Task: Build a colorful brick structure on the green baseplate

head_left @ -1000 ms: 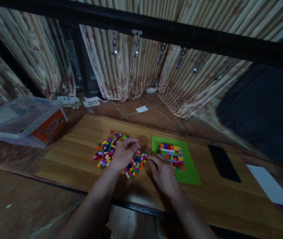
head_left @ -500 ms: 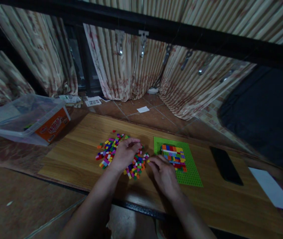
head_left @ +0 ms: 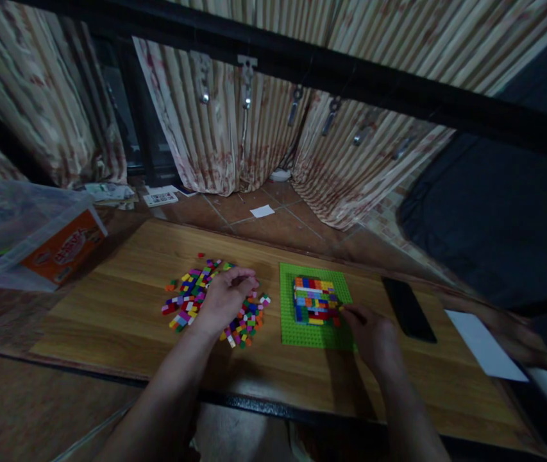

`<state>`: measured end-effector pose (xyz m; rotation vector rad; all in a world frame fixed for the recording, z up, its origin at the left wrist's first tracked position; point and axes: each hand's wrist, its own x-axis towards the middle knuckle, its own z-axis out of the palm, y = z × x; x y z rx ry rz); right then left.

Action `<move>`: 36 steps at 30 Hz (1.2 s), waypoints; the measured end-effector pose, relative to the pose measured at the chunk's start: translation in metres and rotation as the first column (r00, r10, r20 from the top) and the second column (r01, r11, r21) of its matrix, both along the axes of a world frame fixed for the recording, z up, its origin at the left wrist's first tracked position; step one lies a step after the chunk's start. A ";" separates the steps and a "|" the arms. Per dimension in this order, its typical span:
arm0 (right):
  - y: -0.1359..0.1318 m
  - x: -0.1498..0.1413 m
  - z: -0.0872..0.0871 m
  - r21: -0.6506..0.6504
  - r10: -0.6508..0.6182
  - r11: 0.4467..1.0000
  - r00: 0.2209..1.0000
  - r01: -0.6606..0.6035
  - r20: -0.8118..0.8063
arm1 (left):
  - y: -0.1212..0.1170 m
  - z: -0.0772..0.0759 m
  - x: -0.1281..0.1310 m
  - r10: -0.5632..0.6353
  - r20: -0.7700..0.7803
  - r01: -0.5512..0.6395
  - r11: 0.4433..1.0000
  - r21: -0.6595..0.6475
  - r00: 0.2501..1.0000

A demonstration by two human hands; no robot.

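Observation:
A loose heap of small, many-coloured toy building bricks [head_left: 244, 327] lies on the wooden table. Over the heap is my left hand [head_left: 225, 298], its fingers curled toward the thumb; whatever they may hold is too small to make out. My right hand [head_left: 376, 337] pinches a small yellow brick [head_left: 342, 308] at the right side of the brick build. That brick build [head_left: 314, 300], made of rows in many colours, is on a green studded baseplate [head_left: 297, 337]. I cannot tell whether the yellow brick touches the build.
Right of the baseplate lies a black phone [head_left: 408, 309], with a white sheet of paper [head_left: 485, 346] beyond it. A clear plastic bin [head_left: 27, 237] with an orange label stands at the left. Curtains [head_left: 235, 141] hang behind the table [head_left: 124, 282].
My right hand has moved right, from beside the heap to the right edge of the build, carrying the yellow brick. My left hand stays over the heap. The view has turned slightly right.

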<state>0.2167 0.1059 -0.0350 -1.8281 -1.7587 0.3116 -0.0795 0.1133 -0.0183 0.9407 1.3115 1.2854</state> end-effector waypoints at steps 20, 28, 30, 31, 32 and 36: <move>0.007 -0.004 -0.007 -0.177 -0.102 0.983 0.932 0.041 -0.349 | 0.001 -0.003 -0.001 -0.009 -0.028 0.010 1.000 0.018 1.000; 0.010 -0.005 -0.008 -0.172 -0.167 0.979 0.911 0.108 -0.378 | 0.000 0.000 0.000 -0.003 -0.014 0.004 1.000 0.017 1.000; 0.012 -0.005 -0.010 -0.176 -0.180 0.978 0.885 0.114 -0.428 | 0.000 -0.001 -0.001 -0.002 -0.022 0.002 1.000 0.022 1.000; 0.013 -0.005 -0.011 -0.183 -0.190 0.976 0.864 0.116 -0.466 | 0.001 -0.002 -0.001 -0.003 -0.026 0.004 1.000 0.024 1.000; 0.013 -0.005 -0.012 -0.191 -0.198 0.975 0.841 0.115 -0.503 | 0.001 -0.002 0.000 -0.004 -0.027 0.005 1.000 0.025 1.000; 0.016 -0.006 -0.013 -0.200 -0.219 0.972 0.782 0.122 -0.583 | 0.000 -0.001 0.000 -0.001 -0.021 0.001 1.000 0.018 1.000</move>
